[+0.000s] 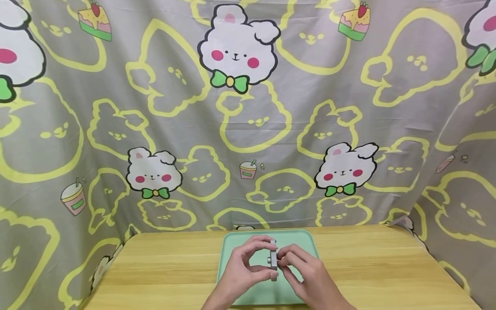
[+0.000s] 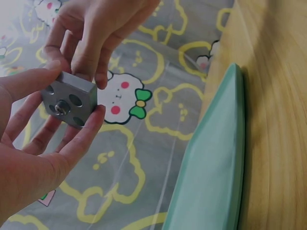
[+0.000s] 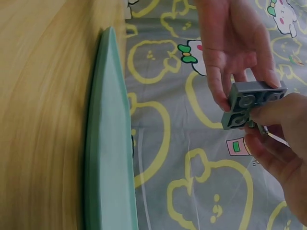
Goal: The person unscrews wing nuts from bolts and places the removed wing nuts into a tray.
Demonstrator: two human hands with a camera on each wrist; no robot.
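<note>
Head view: left hand (image 1: 241, 265) pinches the block (image 1: 273, 256) by opposite ends; it stands edge-on between both hands, length running up the view. Right hand (image 1: 306, 269), at its right face, pinches what seems a screw (image 3: 263, 129). Tray (image 1: 292, 237) beneath.

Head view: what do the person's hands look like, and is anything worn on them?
The left hand and right hand are both bare, without gloves, and I can make out no rings. No sleeve, strap or cable shows down to the picture's lower edge, which cuts off anything worn higher up.
</note>
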